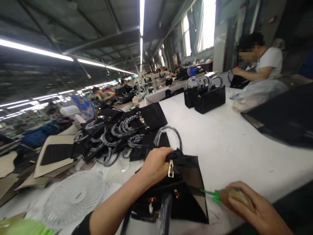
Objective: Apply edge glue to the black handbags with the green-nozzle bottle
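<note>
A black handbag lies in front of me, with a gold zipper pull and a curved, plastic-wrapped handle at its far side. My left hand is closed on its upper edge; some fingertips are hidden behind the black material. In my right hand is a squeeze bottle, yellowish-brown, with a green nozzle. The nozzle's thin tip points left at the bag's open side panel. Whether the tip touches the panel I cannot tell.
Several black bags with wrapped handles are heaped at the left. A white fan stands at the lower left, near flat cut pieces. Finished-looking bags stand upright farther back. Across the table a person works; dark material lies at the right.
</note>
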